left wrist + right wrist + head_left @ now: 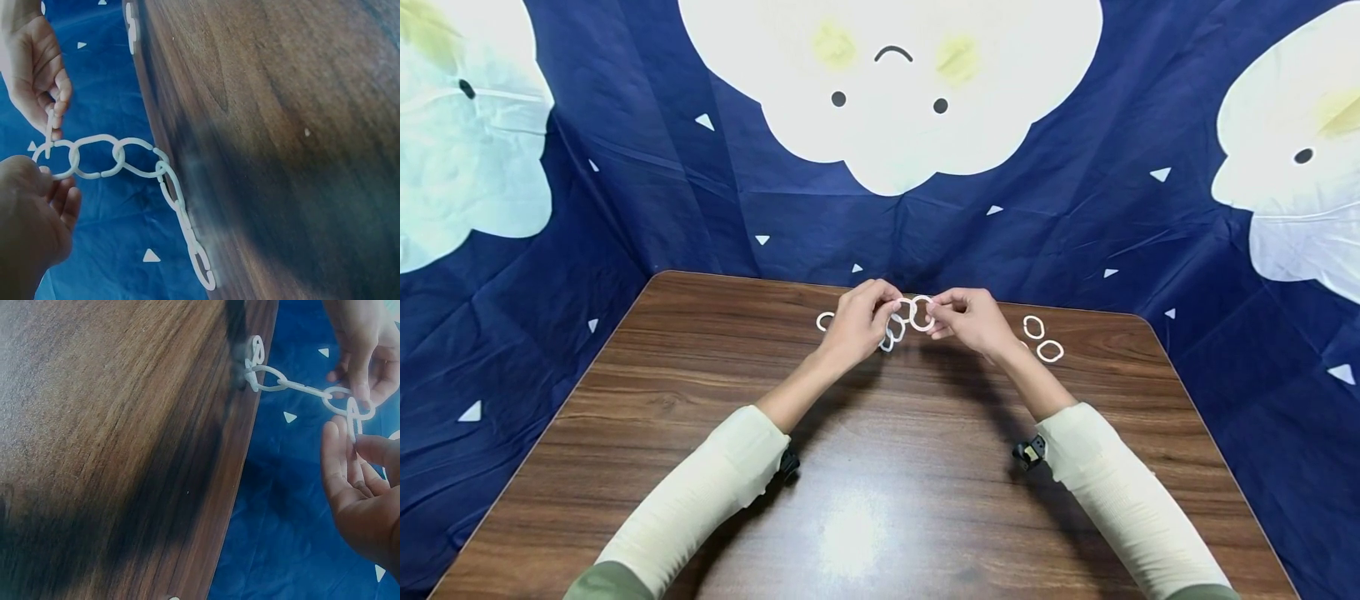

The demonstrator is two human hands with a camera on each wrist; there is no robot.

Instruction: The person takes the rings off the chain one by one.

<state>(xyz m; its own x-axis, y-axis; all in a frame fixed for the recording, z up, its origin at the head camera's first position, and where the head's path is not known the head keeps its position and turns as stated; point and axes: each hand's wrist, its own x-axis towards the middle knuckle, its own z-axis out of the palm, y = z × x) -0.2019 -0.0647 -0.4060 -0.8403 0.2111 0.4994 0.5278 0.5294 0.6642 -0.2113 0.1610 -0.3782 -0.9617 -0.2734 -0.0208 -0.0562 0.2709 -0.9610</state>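
My left hand (853, 323) pinches the end link of a white plastic link chain (98, 136) near the table's far edge. From there the chain's several joined links slope down, and its lower end rests at the table edge. Facing it from the right, my right hand (973, 318) pinches a single white oval link (353, 425) between thumb and fingers. This link crosses the chain's end link at the left fingertips. Whether its gap is fully hooked through, I cannot tell.
On the wooden table (722, 400), loose white links (1051, 361) lie to the right of my right hand, one partly hidden by the wrist. Another white link (818, 322) lies left of my left hand. A blue cloud-printed cloth (925, 225) hangs behind the far edge.
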